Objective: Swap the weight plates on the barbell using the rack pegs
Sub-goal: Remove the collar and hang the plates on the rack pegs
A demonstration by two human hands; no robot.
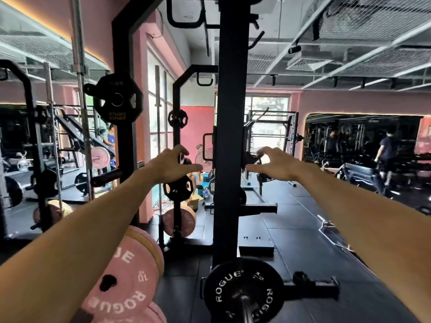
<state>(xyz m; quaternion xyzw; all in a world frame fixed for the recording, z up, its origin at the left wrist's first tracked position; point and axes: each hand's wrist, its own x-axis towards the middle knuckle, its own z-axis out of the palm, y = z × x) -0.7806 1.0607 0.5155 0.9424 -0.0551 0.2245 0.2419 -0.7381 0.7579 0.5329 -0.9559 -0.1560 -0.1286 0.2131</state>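
Daylight from windows (161,108) blown out; warm strip glow along ceiling edge (35,17). Right side dim. Wide-angle bending at edges; forearms near frame edges slightly soft.

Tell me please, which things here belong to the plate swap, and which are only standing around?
Belong to the job:
- left hand and right hand, both open, reaching past the rack upright
- black Rogue plate on the barbell
- pink Rogue plates
- empty rack peg

Just around:
- floor fan
- far rack's pink plate
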